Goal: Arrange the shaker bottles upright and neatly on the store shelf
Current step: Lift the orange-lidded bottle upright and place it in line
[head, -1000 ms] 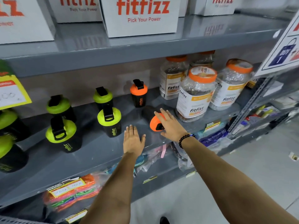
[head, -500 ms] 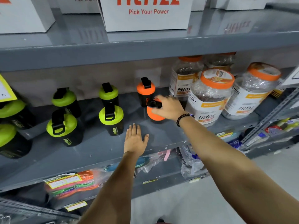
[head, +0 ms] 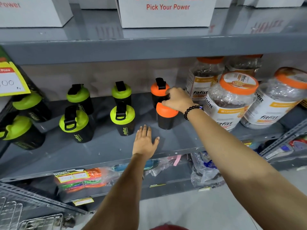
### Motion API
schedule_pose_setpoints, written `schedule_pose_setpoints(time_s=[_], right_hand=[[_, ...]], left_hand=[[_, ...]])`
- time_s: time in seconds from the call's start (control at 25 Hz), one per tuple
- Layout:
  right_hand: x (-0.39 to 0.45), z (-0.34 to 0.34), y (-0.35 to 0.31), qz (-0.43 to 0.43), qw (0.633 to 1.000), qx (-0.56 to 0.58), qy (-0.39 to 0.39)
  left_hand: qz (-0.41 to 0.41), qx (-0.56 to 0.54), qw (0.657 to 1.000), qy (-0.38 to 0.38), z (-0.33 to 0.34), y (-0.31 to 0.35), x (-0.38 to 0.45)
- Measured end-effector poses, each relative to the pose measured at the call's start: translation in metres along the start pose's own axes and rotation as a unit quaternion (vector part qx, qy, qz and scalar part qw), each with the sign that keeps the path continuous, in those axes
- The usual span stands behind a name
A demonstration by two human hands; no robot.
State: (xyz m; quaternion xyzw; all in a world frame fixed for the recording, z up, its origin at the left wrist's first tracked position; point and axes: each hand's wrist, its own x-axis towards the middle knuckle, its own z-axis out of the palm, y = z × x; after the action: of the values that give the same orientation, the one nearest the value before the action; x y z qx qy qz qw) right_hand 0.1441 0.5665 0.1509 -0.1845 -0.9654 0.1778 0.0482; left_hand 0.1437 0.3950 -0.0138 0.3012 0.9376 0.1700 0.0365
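Note:
My right hand [head: 178, 100] grips the orange lid of a black shaker bottle [head: 164, 119] that stands upright on the grey middle shelf [head: 99, 150]. Just behind it stands a second orange-lidded shaker [head: 157, 90]. My left hand [head: 144, 143] lies flat and open on the shelf, in front of the held bottle and slightly to its left. To the left, green-lidded black shakers stand in pairs: one front [head: 123, 119] and one back [head: 121, 93], then another front [head: 75, 125] and back [head: 79, 97]. Two more green-lidded shakers [head: 21, 131] lean at the far left.
Large Fitfizz jars with orange lids [head: 230, 100] crowd the shelf right of the held bottle. White Fitfizz boxes [head: 166, 14] sit on the shelf above. A yellow price tag [head: 11, 80] hangs at the left. Bagged goods [head: 79, 179] fill the shelf below, and a wire basket [head: 25, 214] is at bottom left.
The orange-lidded shaker lay on its side a second ago; my right hand took hold of it and stood it upright in front of the other orange one. My left hand stayed flat on the shelf.

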Motion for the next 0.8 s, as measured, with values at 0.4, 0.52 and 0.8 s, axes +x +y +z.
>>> schedule_pose_setpoints(time_s=[0.4,0.52,0.8], right_hand=[[-0.004,-0.001,-0.005,0.068,0.997,0.017,0.010],[-0.005,0.000,-0.006,0.091,0.995,0.041,0.020],[-0.011,0.001,-0.010,0.127,0.989,0.059,0.042]], left_hand=[[0.003,0.017,1.000,-0.021,-0.001,0.000,0.002],[0.002,0.019,0.999,-0.031,-0.003,0.000,0.003],[-0.027,0.012,0.998,-0.057,-0.030,0.020,0.008]])
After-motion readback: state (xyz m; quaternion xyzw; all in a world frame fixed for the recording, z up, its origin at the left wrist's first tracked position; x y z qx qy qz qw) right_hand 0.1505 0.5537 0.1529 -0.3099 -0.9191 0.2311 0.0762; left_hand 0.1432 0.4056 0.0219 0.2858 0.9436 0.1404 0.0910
